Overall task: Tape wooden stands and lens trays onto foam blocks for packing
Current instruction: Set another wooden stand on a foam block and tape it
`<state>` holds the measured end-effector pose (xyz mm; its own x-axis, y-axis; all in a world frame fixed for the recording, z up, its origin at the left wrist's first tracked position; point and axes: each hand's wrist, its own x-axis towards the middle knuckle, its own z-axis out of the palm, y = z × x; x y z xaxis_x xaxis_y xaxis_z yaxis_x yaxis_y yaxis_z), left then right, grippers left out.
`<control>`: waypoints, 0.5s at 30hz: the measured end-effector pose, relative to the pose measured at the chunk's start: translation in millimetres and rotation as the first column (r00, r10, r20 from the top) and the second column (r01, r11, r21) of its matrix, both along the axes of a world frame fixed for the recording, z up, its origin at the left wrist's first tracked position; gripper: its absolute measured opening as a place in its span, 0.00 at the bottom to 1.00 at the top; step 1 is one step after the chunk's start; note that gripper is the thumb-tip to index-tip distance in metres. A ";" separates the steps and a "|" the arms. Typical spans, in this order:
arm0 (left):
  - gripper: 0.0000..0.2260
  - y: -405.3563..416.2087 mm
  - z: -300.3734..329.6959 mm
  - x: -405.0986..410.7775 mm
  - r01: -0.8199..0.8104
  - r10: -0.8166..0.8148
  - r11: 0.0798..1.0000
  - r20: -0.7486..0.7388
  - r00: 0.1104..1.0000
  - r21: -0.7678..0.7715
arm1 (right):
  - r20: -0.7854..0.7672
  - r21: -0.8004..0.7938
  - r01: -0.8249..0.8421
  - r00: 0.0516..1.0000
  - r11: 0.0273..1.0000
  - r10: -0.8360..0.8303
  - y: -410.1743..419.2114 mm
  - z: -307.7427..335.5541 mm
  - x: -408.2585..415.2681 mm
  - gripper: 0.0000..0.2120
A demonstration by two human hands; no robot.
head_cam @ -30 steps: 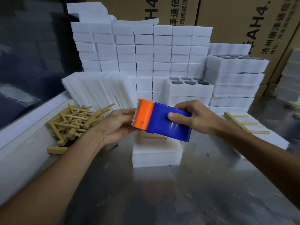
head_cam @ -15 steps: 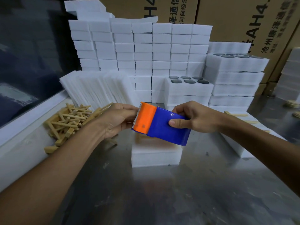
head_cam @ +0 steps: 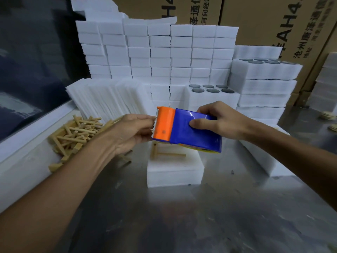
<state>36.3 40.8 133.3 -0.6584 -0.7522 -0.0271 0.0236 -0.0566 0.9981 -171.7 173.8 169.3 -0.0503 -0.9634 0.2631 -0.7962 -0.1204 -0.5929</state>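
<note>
A: Steel table [head_cam: 182,225], bare in front. One foam block [head_cam: 174,172], one wooden stand [head_cam: 164,155] lying on top, untaped.

B: Above it?

A: One tape dispenser [head_cam: 187,130]; right hand [head_cam: 218,121] clamped on its blue body, left hand [head_cam: 131,132] pinching at the toothed orange end. Step: drawing tape. Next, I'd judge: pull it across stand and block.

B: Beyond?

A: One heap of stands [head_cam: 76,136], uncounted; two lens trays [head_cam: 211,90] visible; foam stacks [head_cam: 156,52], many.
</note>
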 end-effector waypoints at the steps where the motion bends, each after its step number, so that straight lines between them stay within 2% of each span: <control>1: 0.09 -0.1 -0.9 1.6 0.038 -0.038 0.999 0.007 0.999 0.014 | 0.012 0.001 0.003 1.000 1.000 -0.003 1.0 0.0 -0.6 0.27; 3: 0.10 1.0 -1.8 0.6 0.034 -0.035 0.999 0.037 0.999 0.012 | -0.005 0.013 0.003 1.000 1.000 -0.002 2.6 -1.0 -1.2 0.26; 6: 0.10 4.6 -1.2 -5.9 -0.036 0.035 0.999 0.085 0.996 0.006 | -0.111 0.037 0.013 0.994 0.999 -0.009 3.6 -6.7 0.6 0.25; 10: 0.10 8.3 -1.5 -9.9 -0.132 0.131 0.991 0.072 0.989 0.003 | -0.149 0.016 0.030 0.988 0.999 -0.027 3.9 -11.0 -3.0 0.26; 15: 0.11 6.3 2.4 -10.2 -0.215 0.215 0.976 0.094 0.972 -0.015 | -0.206 0.065 -0.008 0.978 0.998 0.022 4.5 -12.4 -4.8 0.25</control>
